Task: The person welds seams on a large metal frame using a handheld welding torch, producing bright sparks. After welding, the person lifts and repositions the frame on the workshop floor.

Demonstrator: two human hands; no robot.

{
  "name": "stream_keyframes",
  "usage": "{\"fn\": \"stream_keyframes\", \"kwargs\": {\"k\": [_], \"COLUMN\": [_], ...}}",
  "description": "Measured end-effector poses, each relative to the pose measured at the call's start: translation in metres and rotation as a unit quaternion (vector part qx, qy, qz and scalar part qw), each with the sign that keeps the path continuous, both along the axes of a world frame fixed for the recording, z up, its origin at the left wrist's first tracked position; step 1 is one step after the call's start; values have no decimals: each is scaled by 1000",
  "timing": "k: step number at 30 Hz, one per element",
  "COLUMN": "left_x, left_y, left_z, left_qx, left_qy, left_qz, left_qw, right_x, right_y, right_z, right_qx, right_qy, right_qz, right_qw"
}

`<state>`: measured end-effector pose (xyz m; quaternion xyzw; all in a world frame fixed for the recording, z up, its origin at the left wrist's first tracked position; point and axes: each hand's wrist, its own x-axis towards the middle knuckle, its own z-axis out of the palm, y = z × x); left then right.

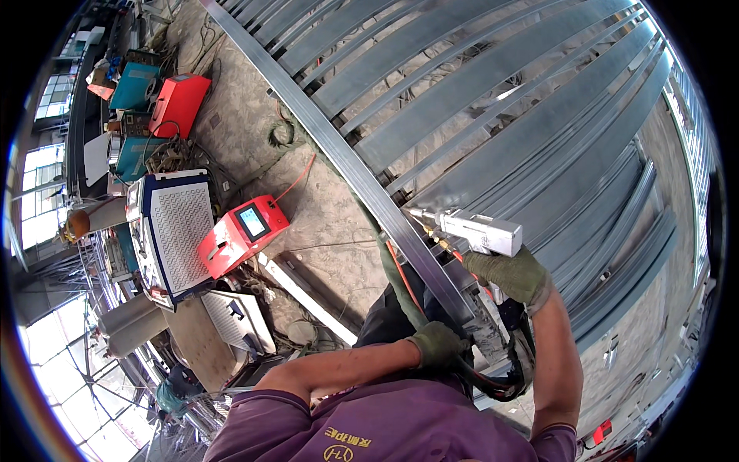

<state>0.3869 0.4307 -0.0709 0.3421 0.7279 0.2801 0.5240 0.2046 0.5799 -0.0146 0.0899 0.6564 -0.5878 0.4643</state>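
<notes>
My right hand (509, 279), in an olive work glove, is closed round the grip of a silver handheld welding gun (481, 231). The gun's narrow nozzle points left, at the joint between the long steel rail (339, 154) and the end of a flat grey slat (454, 181). Whether the tip touches the metal I cannot tell. My left hand (437, 344), gloved alike, is closed round the thick dark cable (403, 289) close to my waist. The cable loops on toward the gun below my right hand.
Several metal slats (493, 100) run side by side from the rail. Loose grey strips (631, 262) are stacked at the right. Left of the rail stand a red machine with a screen (243, 235), a white-and-blue cabinet (181, 231) and a white bar (308, 299). Hoses (283, 132) lie on the floor.
</notes>
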Motion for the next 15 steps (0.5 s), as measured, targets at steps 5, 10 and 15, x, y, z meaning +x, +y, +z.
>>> {"fn": "stream_keyframes", "kwargs": {"k": [5,10,15], "left_x": [1,0,-3], "left_y": [3,6,10], "left_z": [0,3,8], "left_qx": [-7,14,14], "left_qy": [-6,9,14], "left_qz": [-4,18,30], "left_qw": [1000,1000,999], "right_x": [0,-2,-5], "right_y": [-1,0,1], "right_z": [-1,2,3], "right_qx": [19,30,26], "right_qy": [-6,22,37], "right_qz": [24,46,61], "right_qw": [1000,998,997]}}
